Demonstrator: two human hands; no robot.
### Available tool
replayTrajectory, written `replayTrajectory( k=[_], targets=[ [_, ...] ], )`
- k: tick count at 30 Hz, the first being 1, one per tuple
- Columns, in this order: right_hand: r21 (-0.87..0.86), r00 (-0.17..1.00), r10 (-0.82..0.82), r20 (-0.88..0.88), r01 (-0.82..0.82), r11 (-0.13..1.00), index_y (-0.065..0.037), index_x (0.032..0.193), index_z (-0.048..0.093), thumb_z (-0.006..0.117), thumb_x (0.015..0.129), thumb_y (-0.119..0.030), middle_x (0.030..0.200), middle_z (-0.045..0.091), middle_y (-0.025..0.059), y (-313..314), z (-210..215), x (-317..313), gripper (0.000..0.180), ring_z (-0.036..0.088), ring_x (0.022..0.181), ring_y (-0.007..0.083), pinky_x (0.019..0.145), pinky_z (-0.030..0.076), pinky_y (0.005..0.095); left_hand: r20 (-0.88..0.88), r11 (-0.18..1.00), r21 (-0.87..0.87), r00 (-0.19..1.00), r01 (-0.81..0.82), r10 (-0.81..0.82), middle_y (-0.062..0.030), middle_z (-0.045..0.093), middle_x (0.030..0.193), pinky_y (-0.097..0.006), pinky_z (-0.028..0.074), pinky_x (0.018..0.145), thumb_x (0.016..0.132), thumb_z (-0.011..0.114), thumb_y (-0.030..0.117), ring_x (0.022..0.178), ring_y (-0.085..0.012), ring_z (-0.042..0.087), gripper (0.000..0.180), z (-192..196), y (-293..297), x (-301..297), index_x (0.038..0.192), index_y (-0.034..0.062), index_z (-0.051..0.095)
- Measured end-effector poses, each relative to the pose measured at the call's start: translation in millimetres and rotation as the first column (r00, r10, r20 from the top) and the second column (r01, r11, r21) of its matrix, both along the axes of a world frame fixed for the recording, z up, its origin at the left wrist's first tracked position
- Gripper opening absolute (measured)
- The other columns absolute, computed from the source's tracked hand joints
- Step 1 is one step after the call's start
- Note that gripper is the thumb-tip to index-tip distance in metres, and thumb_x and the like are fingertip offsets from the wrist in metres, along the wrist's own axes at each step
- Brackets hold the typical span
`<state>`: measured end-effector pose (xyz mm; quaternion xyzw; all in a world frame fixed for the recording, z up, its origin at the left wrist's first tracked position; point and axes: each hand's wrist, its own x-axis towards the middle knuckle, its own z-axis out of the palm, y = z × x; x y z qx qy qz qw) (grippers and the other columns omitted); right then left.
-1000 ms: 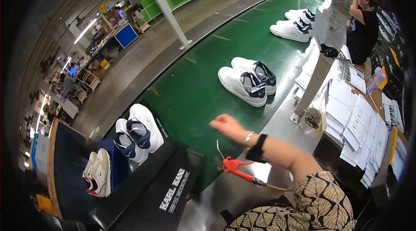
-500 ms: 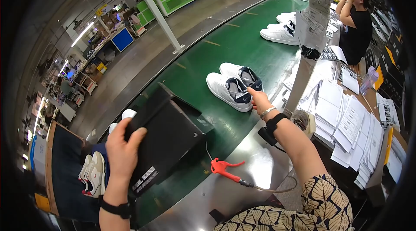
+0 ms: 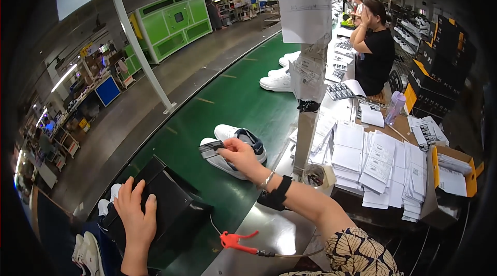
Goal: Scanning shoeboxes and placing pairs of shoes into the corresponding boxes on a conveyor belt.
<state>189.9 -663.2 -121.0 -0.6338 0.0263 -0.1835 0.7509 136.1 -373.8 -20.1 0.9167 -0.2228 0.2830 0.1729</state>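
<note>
My left hand lies on a black shoebox, fingers spread over its top. The box sits tilted on the green conveyor belt. Between thumb and fingers of my right hand is a small dark card with pale print, held over a pair of white shoes with dark linings. My right hand hides part of the shoes. In front of the box, a red air blow gun with a thin nozzle rests on the metal table edge.
White shoes stand farther up the belt, behind a post wrapped in papers. Stacks of printed sheets and an orange-black box fill the right side. A person in black sits beyond. Beige shoes are at lower left.
The view has swung to the right. The card in my right hand now shows its printed face above the shoes. My left fingers now spread on top of the box instead of clasping its edge.
</note>
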Motion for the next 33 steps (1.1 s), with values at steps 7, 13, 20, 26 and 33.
replayTrajectory(
  k=[7, 13, 20, 26, 33],
  targets=[
    [-0.121, 0.929, 0.345, 0.136, -0.33, 0.936, -0.001, 0.099, 0.055, 0.067, 0.081, -0.011, 0.071, 0.053, -0.002, 48.0, 82.5, -70.8, 0.024, 0.05, 0.062, 0.0037, 0.055, 0.04, 0.019, -0.013, 0.984, -0.068, 0.987, 0.162, -0.163, -0.0119, 0.054, 0.122, -0.044, 0.022, 0.102, 0.078, 0.063, 0.03, 0.122, -0.0317, 0.04, 0.037, 14.9, 12.8, -16.9, 0.109, 0.0095, 0.061],
    [-0.132, 0.873, 0.485, 0.052, -0.475, 0.87, 0.001, 0.094, 0.055, 0.063, 0.085, -0.009, 0.071, 0.058, 0.0006, 71.8, 92.1, -90.7, 0.016, 0.055, 0.063, 0.0053, 0.058, 0.045, 0.0197, -0.136, 0.936, -0.284, 0.957, 0.208, -0.254, -0.0049, 0.057, 0.115, -0.05, 0.011, 0.104, 0.066, 0.074, 0.036, 0.124, -0.0291, 0.038, 0.037, 8.4, 25.2, -21.7, 0.093, 0.0111, 0.066],
    [-0.292, 0.879, 0.477, -0.02, -0.462, 0.838, 0.001, 0.087, 0.058, 0.064, 0.085, -0.013, 0.066, 0.058, 0.0001, 90.6, 90.8, -92.2, 0.016, 0.054, 0.061, 0.0045, 0.056, 0.043, 0.0192, -0.188, 0.934, -0.295, 0.946, 0.202, -0.264, -0.001, 0.059, 0.11, -0.056, 0.004, 0.103, 0.069, 0.074, 0.032, 0.124, -0.0291, 0.037, 0.021, 6.8, 28.9, -24.9, 0.067, 0.0129, 0.068],
    [-0.555, 0.949, 0.315, -0.015, -0.27, 0.787, 0.001, 0.079, 0.063, 0.068, 0.079, -0.016, 0.063, 0.057, 0.002, 96.6, 99.4, -86.9, 0.018, 0.052, 0.058, 0.0064, 0.054, 0.042, 0.0224, -0.194, 0.941, -0.274, 0.947, 0.2, -0.257, -0.0001, 0.06, 0.109, -0.059, 0.004, 0.103, 0.07, 0.072, 0.029, 0.123, -0.0291, 0.038, 0.02, 5.2, 30.0, -28.2, 0.064, 0.0111, 0.066],
    [-0.582, 0.935, 0.338, -0.105, -0.333, 0.741, 0.001, 0.076, 0.063, 0.071, 0.075, -0.019, 0.066, 0.057, 0.0051, 100.6, 98.2, -82.3, 0.022, 0.054, 0.06, 0.0096, 0.055, 0.043, 0.0244, -0.174, 0.969, -0.199, 0.967, 0.148, -0.184, -0.0007, 0.06, 0.109, -0.06, 0.006, 0.102, 0.068, 0.07, 0.027, 0.121, -0.0282, 0.039, 0.019, 0.5, 30.4, -30.3, 0.06, 0.01, 0.064]
  ],
)
